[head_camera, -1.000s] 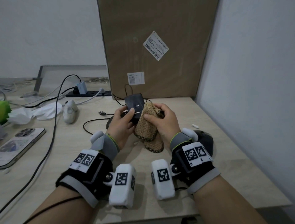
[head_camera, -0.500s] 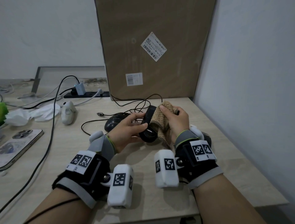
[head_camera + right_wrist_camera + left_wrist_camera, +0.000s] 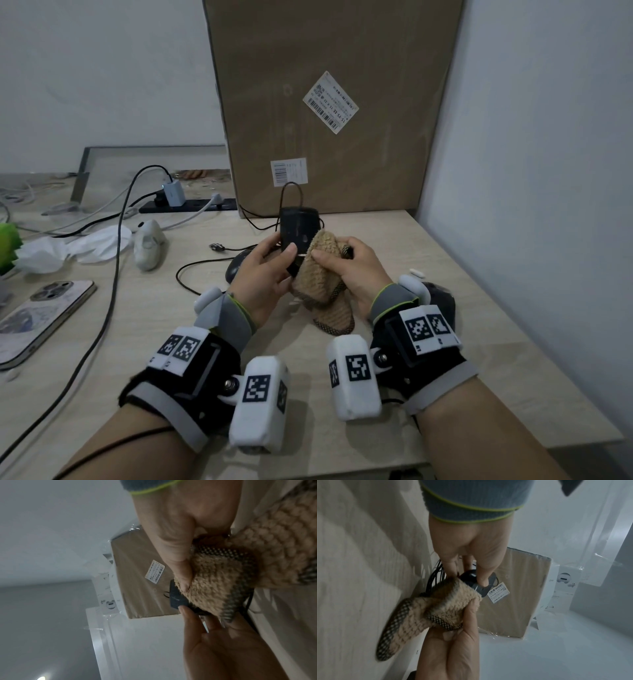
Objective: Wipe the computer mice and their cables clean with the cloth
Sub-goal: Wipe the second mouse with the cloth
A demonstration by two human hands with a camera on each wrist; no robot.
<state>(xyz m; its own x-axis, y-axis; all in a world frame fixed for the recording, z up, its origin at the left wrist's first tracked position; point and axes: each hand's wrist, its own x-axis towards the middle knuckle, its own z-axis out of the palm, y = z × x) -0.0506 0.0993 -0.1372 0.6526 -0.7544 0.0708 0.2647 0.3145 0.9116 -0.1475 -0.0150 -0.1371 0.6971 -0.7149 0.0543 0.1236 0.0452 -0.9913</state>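
My left hand (image 3: 281,254) grips a black wired mouse (image 3: 298,229) and holds it upright above the table, its cable (image 3: 291,192) looping up behind it. My right hand (image 3: 330,257) pinches a tan knitted cloth (image 3: 322,274) with a dark checked border and presses it against the mouse's right side. In the left wrist view the left hand (image 3: 468,577) clamps the mouse (image 3: 471,576) and the cloth (image 3: 447,605) covers its lower end. From the right wrist, the thumb holds the cloth (image 3: 223,577) over the mouse (image 3: 176,599). A second black mouse (image 3: 237,269) lies on the table behind my left hand.
A third dark mouse (image 3: 442,301) lies partly hidden behind my right wrist. A white mouse (image 3: 149,248), crumpled tissue (image 3: 68,251), a phone (image 3: 41,315) and cables (image 3: 113,274) lie on the left. A tall cardboard box (image 3: 325,102) leans at the back, with the wall close on the right.
The mouse has gone from edge-on and low in my left hand to upright and higher. The cloth in my right hand has shifted with it along the mouse's right side.
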